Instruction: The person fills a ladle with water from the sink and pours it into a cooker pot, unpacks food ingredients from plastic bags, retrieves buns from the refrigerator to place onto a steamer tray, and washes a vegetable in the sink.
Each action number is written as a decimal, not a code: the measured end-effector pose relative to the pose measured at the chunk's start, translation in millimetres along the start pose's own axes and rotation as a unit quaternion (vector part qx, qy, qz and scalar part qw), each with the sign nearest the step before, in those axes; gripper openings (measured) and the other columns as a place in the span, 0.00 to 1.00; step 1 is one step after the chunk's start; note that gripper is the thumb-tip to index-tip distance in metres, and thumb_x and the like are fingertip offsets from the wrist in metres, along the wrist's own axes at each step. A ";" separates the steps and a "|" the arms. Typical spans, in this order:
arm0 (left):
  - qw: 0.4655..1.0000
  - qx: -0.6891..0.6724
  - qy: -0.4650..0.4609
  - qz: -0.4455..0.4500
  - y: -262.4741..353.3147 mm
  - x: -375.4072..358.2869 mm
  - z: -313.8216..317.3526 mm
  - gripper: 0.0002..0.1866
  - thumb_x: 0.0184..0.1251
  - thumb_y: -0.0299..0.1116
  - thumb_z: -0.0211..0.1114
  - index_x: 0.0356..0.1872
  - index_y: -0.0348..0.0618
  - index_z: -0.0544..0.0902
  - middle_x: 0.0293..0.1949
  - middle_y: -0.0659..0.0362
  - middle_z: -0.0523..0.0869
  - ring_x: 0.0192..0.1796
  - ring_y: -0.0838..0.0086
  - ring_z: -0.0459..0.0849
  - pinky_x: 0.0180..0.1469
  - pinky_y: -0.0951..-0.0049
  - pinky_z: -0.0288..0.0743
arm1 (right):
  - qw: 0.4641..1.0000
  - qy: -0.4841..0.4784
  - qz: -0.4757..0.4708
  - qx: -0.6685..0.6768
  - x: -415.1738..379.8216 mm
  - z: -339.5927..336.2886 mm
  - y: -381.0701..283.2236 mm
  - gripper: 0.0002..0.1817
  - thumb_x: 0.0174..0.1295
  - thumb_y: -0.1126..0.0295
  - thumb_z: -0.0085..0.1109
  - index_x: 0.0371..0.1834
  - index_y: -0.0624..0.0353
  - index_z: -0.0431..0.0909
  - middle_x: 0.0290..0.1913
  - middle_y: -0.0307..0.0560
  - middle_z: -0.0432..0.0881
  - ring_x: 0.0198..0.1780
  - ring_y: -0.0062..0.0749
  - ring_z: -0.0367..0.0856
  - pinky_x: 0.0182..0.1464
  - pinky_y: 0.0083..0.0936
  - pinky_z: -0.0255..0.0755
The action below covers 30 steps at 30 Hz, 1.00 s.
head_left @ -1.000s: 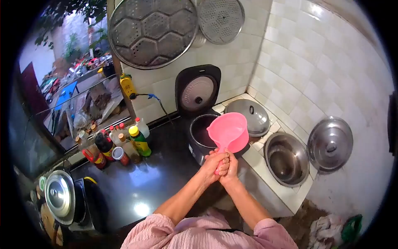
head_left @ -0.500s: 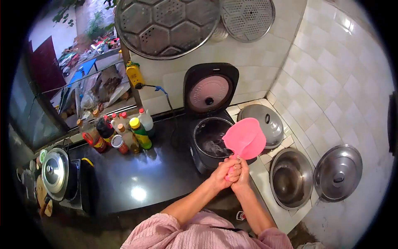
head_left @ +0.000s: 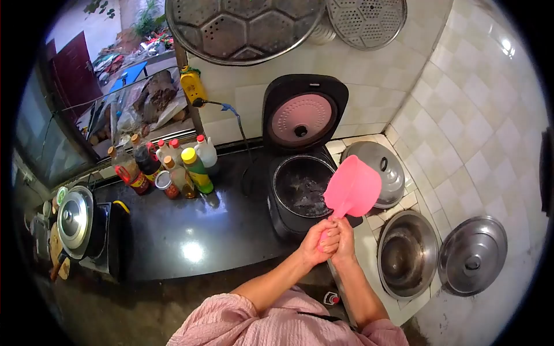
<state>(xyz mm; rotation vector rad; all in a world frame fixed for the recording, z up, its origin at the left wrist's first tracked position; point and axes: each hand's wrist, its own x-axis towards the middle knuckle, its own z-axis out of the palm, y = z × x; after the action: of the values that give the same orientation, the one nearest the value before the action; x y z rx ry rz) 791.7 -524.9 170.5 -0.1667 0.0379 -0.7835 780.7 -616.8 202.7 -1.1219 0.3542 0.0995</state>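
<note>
A pink plastic water ladle (head_left: 359,185) is tipped on its side above the right rim of the rice cooker (head_left: 276,209). My left hand (head_left: 316,241) is wrapped round the ladle's handle. Against it, my right hand (head_left: 344,239) closes on the same handle; the two hands hide most of the grip. Inside the cooker's dark inner pot (head_left: 288,183), rippled water catches the light. The cooker's lid (head_left: 304,118) stands raised at the back, its pink inner plate facing me.
Behind the ladle lies a metal lid (head_left: 389,173). A steel basin (head_left: 408,254) sits to the right, with another lid (head_left: 473,256) beside it. Several bottles (head_left: 196,172) line the black counter (head_left: 225,242). A lidded pan (head_left: 75,216) rests on the stove at left.
The ladle has tipped further towards the cooker. Water that was streaming and splashing in the pot now shows smaller ripples. The whole view has shifted a little, and both hands keep their grip.
</note>
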 end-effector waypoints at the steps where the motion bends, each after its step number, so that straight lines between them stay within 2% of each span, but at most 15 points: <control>1: 1.000 -0.018 -0.009 0.001 0.1 0.3 -0.5 0.07 0.65 0.31 0.49 0.27 0.43 0.71 0.15 0.63 0.69 0.10 0.79 0.63 0.10 0.80 0.57 | 1.000 0.005 -0.003 -0.011 0.2 1.7 -1.1 0.08 0.61 0.64 0.56 0.37 0.54 0.72 0.24 0.34 0.70 0.20 0.18 0.71 0.17 0.14 0.66; 6: 0.995 -0.082 -0.054 0.010 -2.3 -0.9 0.0 0.05 0.61 0.31 0.50 0.28 0.42 0.72 0.15 0.61 0.71 0.09 0.78 0.64 0.09 0.78 0.57 | 0.996 0.006 -0.024 -0.086 -5.6 12.7 -13.2 0.07 0.60 0.66 0.58 0.35 0.55 0.72 0.26 0.35 0.72 0.21 0.17 0.72 0.19 0.13 0.66; 9: 0.997 -0.057 -0.057 -0.003 -1.9 1.3 -1.1 0.06 0.61 0.32 0.51 0.28 0.43 0.72 0.16 0.61 0.71 0.08 0.78 0.64 0.10 0.78 0.57 | 0.994 0.000 -0.062 -0.094 -0.8 7.9 -9.3 0.07 0.60 0.67 0.58 0.36 0.56 0.73 0.29 0.36 0.75 0.27 0.17 0.73 0.28 0.13 0.70; 12: 0.998 0.049 -0.008 -0.031 0.8 5.0 -6.7 0.07 0.61 0.33 0.51 0.27 0.43 0.72 0.15 0.62 0.71 0.08 0.76 0.64 0.10 0.77 0.58 | 0.997 -0.009 -0.082 -0.005 3.2 1.9 -1.4 0.07 0.59 0.68 0.58 0.38 0.57 0.73 0.33 0.38 0.76 0.34 0.19 0.74 0.38 0.16 0.70; 15: 0.997 0.081 -0.001 -0.019 0.1 2.1 -1.3 0.07 0.61 0.33 0.50 0.25 0.44 0.71 0.14 0.62 0.70 0.08 0.75 0.63 0.11 0.76 0.58 | 0.997 -0.014 -0.073 0.020 6.1 -2.3 4.0 0.08 0.59 0.69 0.59 0.39 0.58 0.74 0.34 0.38 0.77 0.38 0.21 0.74 0.45 0.19 0.68; 19: 0.999 0.021 -0.038 0.007 -1.8 -5.1 -8.1 0.08 0.59 0.33 0.51 0.32 0.41 0.75 0.13 0.62 0.70 0.07 0.74 0.63 0.11 0.75 0.59 | 0.994 -0.032 -0.095 -0.045 0.2 4.8 1.1 0.07 0.58 0.70 0.60 0.36 0.57 0.73 0.32 0.37 0.75 0.36 0.19 0.72 0.42 0.18 0.67; 21: 0.997 -0.014 -0.068 0.017 0.5 -7.9 -14.0 0.11 0.57 0.33 0.52 0.37 0.39 0.76 0.13 0.62 0.70 0.07 0.74 0.63 0.11 0.74 0.59 | 0.987 -0.039 -0.109 -0.109 2.3 5.7 3.5 0.07 0.58 0.70 0.60 0.34 0.57 0.72 0.32 0.36 0.74 0.35 0.17 0.70 0.40 0.17 0.66; 22: 0.995 -0.018 -0.101 0.018 2.6 -6.0 -20.6 0.16 0.56 0.33 0.52 0.45 0.38 0.76 0.13 0.61 0.70 0.07 0.73 0.63 0.11 0.72 0.58 | 0.985 -0.049 -0.111 -0.118 1.5 8.0 2.6 0.08 0.57 0.70 0.61 0.33 0.56 0.71 0.31 0.34 0.72 0.33 0.17 0.68 0.39 0.16 0.64; 25: 0.992 -0.052 -0.113 0.022 -1.1 -8.9 -11.6 0.10 0.58 0.31 0.50 0.38 0.40 0.74 0.14 0.61 0.71 0.06 0.75 0.64 0.07 0.76 0.58 | 0.981 -0.045 -0.116 -0.147 -2.2 12.3 -0.5 0.08 0.57 0.69 0.62 0.33 0.57 0.71 0.31 0.34 0.71 0.32 0.17 0.67 0.37 0.17 0.64; 28: 0.998 0.001 -0.067 0.000 -3.0 -3.4 -9.7 0.11 0.57 0.31 0.51 0.40 0.41 0.74 0.14 0.60 0.71 0.07 0.74 0.65 0.07 0.76 0.58 | 0.987 -0.020 -0.109 -0.113 2.9 -3.7 10.0 0.10 0.60 0.65 0.56 0.39 0.57 0.70 0.31 0.38 0.73 0.31 0.22 0.74 0.35 0.15 0.69; 30: 0.980 0.191 0.057 -0.026 -0.7 -7.4 8.2 0.14 0.54 0.31 0.53 0.42 0.40 0.74 0.14 0.59 0.71 0.08 0.74 0.66 0.08 0.76 0.59 | 0.993 -0.045 -0.109 -0.005 -0.6 -2.2 15.2 0.14 0.60 0.61 0.52 0.42 0.58 0.69 0.35 0.42 0.74 0.35 0.29 0.77 0.40 0.21 0.72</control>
<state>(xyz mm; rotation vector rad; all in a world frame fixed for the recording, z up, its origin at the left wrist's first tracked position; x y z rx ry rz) 786.7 -519.1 178.5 0.2432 -0.0098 -0.8369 775.8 -612.1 189.0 -1.1550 0.1508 -0.0409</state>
